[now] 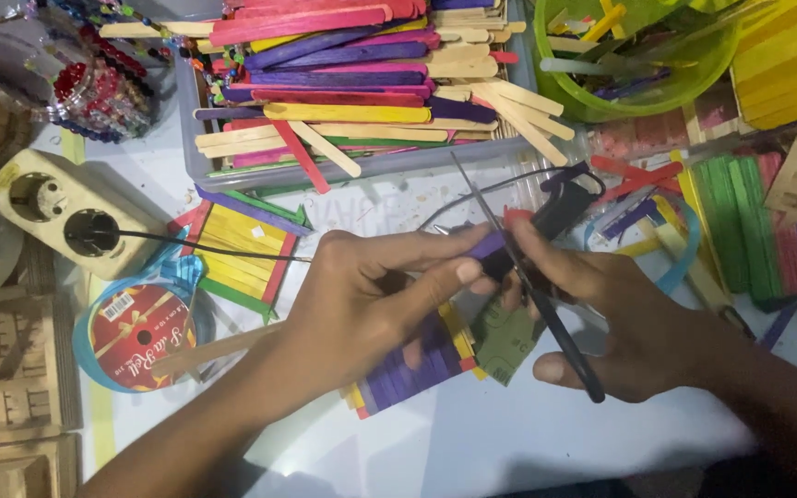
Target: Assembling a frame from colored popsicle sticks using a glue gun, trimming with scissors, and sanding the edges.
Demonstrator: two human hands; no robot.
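Holding a small purple craft stick (484, 245) between the thumb and fingers of our left hand (380, 286), we've got it pinched right at the blades of the scissors (532, 277). Our right hand (620, 323) is wrapped around the black scissor handles, fingers curled through and around them, and the blades point up and away toward the grey tray (325, 171) at the back. We honestly can't tell how far apart the blades are, they look like one thin line from up here.

Under both hands lies a little panel of purple and yellow sticks (417, 364) glued side by side, with a bit of green sandpaper (505, 341) next to it. Off to the left there's another panel of yellow sticks with a coloured border (237, 249), a blue ribbon spool (136, 332) with a red label, and a cream power strip (57, 212) with a black plug in it. The tray is heaped with loose sticks in pink, purple, yellow and plain wood, and a green bowl (638, 92) sits top right with more bits inside.
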